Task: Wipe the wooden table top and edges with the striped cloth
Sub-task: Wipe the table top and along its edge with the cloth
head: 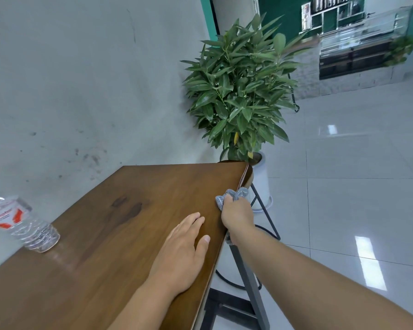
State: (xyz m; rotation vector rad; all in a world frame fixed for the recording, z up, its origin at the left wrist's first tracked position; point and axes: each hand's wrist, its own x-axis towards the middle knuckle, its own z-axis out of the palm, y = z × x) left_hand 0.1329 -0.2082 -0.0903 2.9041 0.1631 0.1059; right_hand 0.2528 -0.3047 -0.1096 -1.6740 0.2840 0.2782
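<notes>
Both hands were at work on the wooden surface (119,225), each with its own job. The right hand (236,216) had its fingers curled round the bunched striped cloth (234,195), thumb on top, the rest wrapped over the surface's right-hand edge, so the cloth sat pinched against the rim near the far corner; the fingertips themselves were hidden under the edge. That hold looked suited to running the cloth along the edge rather than across the top. The left hand (181,256) lay flat on the top just beside it, fingers straight and close together, thumb spread out, holding nothing; it appeared to be steadying the surface or the person's lean. A clear plastic water bottle (22,225) stood well apart near the left edge. Beyond the far corner stood a potted plant (239,91) in a white pot, on a pale tiled floor (343,175).
</notes>
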